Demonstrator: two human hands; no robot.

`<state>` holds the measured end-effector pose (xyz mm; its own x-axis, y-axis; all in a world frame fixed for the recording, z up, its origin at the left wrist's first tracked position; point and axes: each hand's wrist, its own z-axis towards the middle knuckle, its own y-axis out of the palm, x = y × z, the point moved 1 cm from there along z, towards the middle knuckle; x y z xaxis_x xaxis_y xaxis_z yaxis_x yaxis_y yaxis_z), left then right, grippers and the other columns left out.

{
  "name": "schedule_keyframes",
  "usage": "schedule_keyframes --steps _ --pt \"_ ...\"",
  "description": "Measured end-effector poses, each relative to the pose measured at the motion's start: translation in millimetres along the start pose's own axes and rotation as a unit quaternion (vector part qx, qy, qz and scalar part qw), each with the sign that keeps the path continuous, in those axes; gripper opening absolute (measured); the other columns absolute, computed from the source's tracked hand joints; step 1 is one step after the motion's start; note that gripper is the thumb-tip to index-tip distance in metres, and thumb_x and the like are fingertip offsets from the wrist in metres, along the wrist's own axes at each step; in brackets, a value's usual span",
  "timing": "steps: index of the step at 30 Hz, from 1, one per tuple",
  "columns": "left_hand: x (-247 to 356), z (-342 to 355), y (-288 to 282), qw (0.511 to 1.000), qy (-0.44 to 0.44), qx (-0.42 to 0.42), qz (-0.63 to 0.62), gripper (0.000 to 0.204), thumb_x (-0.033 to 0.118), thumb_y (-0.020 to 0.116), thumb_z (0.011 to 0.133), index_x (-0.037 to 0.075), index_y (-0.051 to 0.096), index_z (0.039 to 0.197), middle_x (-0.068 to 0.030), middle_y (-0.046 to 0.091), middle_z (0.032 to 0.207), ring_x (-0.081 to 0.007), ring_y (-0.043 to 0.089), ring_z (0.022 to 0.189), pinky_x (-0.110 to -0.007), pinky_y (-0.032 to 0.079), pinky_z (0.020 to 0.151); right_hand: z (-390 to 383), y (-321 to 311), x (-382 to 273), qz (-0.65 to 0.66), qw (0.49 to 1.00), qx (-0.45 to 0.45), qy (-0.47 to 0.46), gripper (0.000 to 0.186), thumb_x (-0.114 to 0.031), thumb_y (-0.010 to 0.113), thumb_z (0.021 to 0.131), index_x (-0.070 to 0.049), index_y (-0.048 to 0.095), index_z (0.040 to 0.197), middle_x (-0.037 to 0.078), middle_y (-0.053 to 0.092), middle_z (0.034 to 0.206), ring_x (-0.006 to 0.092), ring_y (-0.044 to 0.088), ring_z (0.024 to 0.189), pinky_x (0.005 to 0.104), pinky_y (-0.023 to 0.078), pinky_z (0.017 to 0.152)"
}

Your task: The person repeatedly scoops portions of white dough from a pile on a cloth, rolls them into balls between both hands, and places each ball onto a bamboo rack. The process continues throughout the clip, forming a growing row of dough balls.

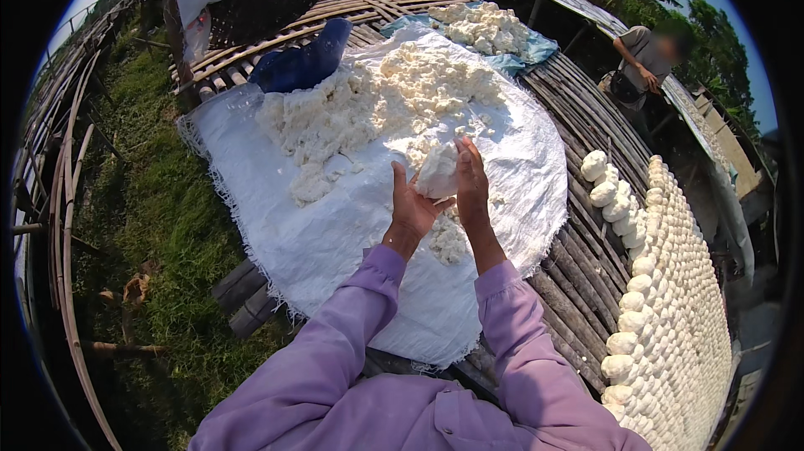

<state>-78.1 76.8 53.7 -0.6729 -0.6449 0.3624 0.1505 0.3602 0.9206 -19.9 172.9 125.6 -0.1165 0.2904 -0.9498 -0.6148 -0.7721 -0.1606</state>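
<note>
The left hand (pixel 410 206) and right hand (pixel 471 185) press a white lump (pixel 437 173) between their palms, fingers loosely curled around it, above the white sheet (pixel 335 242) spread on the bamboo platform (pixel 578 275). A crumbly white pile (pixel 385 99) lies on the far part of the sheet, and rows of shaped white balls (pixel 670 300) line the platform's right edge.

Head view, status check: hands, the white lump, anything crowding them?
Left hand and right hand both pressed around white lump, raised above white woven sheet. Crumbly white pile beyond. Rows of shaped balls at right, apart. Nothing blocking.
</note>
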Motion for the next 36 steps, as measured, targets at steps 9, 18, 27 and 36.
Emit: schedule_keyframes --steps 9,18,27,36 --pt "-11.7 8.2 18.9 0.992 -0.014 -0.098 0.080 0.091 0.080 0.049 0.090 0.009 0.047 0.146 -0.0179 0.058 0.136 -0.0358 0.062 0.120 -0.055 0.053 0.099 -9.3 -11.1 -26.9 -0.300 0.932 0.010 -0.203 0.047 -0.040 0.047 0.108 -0.002 0.071 0.122 0.015 0.073 0.116 0.0275 0.068 0.108 0.0363 0.051 0.095" --pt "-28.8 -8.9 6.8 0.997 -0.056 -0.044 -0.006 0.098 0.083 0.050 0.087 0.004 0.047 0.146 -0.0157 0.058 0.138 -0.0354 0.058 0.127 -0.057 0.047 0.106 -33.8 -43.6 2.3 -0.113 0.993 -0.041 -0.001 0.047 -0.038 0.048 0.109 0.000 0.069 0.127 0.018 0.068 0.130 0.0248 0.064 0.121 0.0352 0.050 0.102" --pt "-39.3 -9.7 15.5 0.979 -0.137 -0.145 -0.029 0.106 0.087 0.039 0.088 0.001 0.042 0.150 -0.0169 0.055 0.142 -0.0324 0.059 0.126 -0.053 0.048 0.105 -23.2 -46.1 13.1 -0.147 0.986 0.037 0.063 0.051 -0.046 0.049 0.105 -0.001 0.074 0.110 0.015 0.075 0.101 0.0305 0.072 0.094 0.0415 0.055 0.088" --pt "-60.5 -25.3 -3.0 0.992 -0.121 0.012 -0.028 0.089 0.079 0.057 0.087 0.009 0.051 0.141 -0.0136 0.058 0.139 -0.0321 0.058 0.127 -0.058 0.047 0.106 -50.2 -65.5 -19.3 -0.109 0.977 0.084 -0.165 0.052 -0.038 0.040 0.111 0.004 0.068 0.124 0.017 0.071 0.123 0.0255 0.066 0.117 0.0351 0.051 0.099"
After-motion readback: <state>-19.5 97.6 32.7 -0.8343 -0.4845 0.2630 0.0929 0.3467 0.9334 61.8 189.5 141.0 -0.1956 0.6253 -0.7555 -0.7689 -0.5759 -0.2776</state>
